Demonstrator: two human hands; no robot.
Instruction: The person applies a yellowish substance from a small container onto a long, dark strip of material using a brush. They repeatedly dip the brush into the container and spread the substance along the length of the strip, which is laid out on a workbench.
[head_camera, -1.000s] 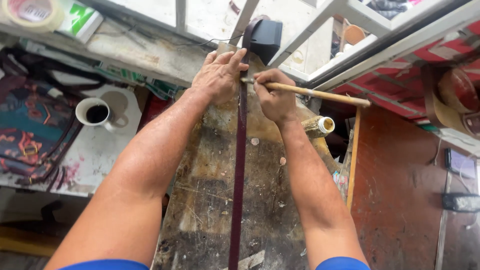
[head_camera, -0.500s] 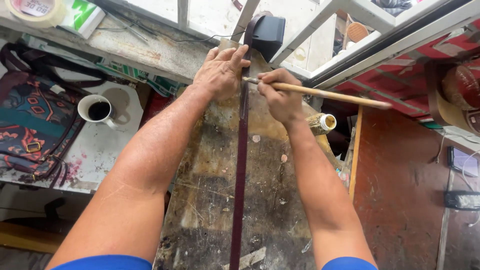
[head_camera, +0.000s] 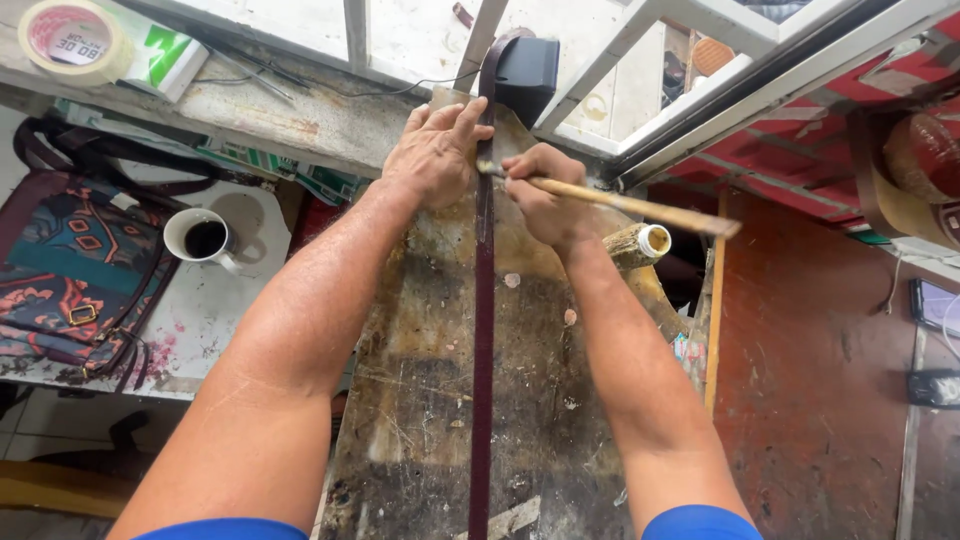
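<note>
**What the frame is hiding or cutting off**

The dark strap (head_camera: 483, 330) is running off the bottom edge at lower centre, and its far end is disappearing behind the black box (head_camera: 525, 65) at top centre. The right hand (head_camera: 540, 195) is covering the working end of the wooden stick (head_camera: 640, 210), whose other end is blurring at centre right. The tape roll (head_camera: 65, 40) is getting clipped by the upper left corner. The patterned bag (head_camera: 60, 270) is being cut by the left edge.

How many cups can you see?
1. A white cup with dark liquid stands on the stained white table at the left, beside the patterned bag. Others may be hidden outside the view.
</note>
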